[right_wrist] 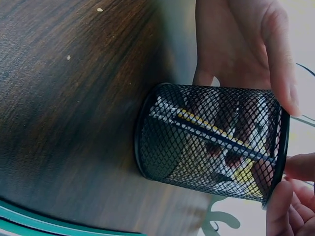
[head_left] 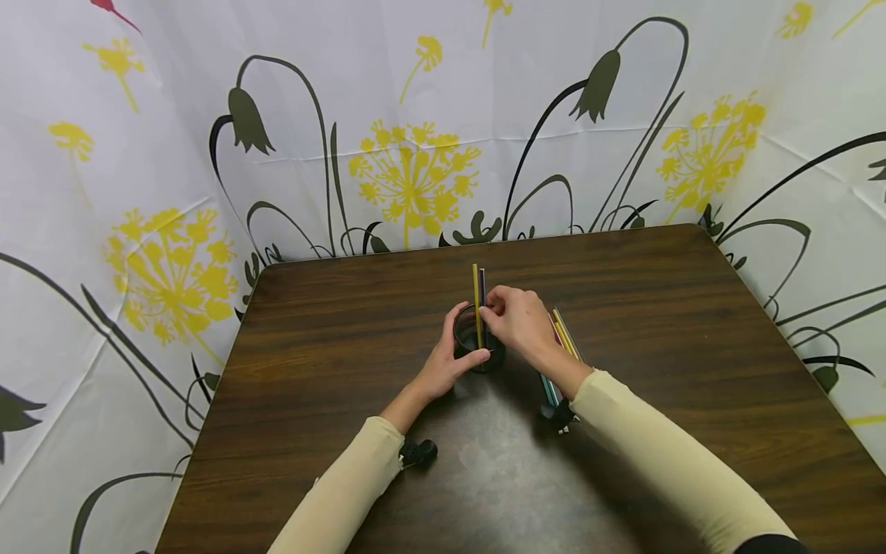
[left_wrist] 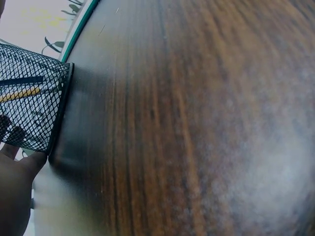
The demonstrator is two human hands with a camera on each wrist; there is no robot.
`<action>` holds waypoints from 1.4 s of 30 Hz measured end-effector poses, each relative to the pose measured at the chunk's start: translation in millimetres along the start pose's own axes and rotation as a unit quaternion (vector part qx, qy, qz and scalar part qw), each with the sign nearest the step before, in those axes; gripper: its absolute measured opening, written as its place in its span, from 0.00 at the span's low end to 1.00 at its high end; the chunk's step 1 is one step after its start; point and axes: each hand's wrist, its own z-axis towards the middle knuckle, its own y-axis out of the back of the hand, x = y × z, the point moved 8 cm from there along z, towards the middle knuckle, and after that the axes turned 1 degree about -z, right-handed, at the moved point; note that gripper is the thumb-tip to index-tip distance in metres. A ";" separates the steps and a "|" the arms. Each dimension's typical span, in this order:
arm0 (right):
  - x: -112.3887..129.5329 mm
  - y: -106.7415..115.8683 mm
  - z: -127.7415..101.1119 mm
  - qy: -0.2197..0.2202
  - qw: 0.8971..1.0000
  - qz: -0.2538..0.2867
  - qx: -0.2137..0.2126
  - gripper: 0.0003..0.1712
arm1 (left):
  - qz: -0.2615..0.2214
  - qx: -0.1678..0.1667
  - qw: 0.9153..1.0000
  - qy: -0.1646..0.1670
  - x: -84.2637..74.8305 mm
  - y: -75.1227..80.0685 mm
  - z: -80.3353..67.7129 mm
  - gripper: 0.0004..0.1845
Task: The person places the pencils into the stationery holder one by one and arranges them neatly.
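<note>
A black mesh cup (head_left: 477, 346) stands upright near the middle of the brown table (head_left: 332, 346). My left hand (head_left: 450, 355) curls round the cup's left side and grips it. A yellow pencil (head_left: 477, 296) and a dark purple pencil (head_left: 482, 286) stand in the cup. My right hand (head_left: 515, 319) pinches the purple pencil at the rim. The right wrist view shows the mesh cup (right_wrist: 211, 140) with both pencils inside and fingers (right_wrist: 280, 54) behind it. In the left wrist view the cup (left_wrist: 29, 103) sits at the left edge beside my thumb (left_wrist: 15, 187).
Several loose pencils (head_left: 564, 335) lie on the table under my right wrist. A flower-printed curtain (head_left: 415, 154) closes in the table at the back and both sides. Bare wood stretches left and right of the cup.
</note>
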 end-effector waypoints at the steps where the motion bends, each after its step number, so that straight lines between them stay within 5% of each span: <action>1: 0.4 -0.3 0.4 -0.002 1.000 -0.003 0.001 0.07 | 0.000 0.000 1.000 -0.001 0.0 0.1 0.0 0.43; 42: 1.0 -6.9 6.0 -0.037 0.997 -0.063 0.024 0.14 | 0.016 0.002 1.000 0.005 0.0 -0.3 -1.0 0.43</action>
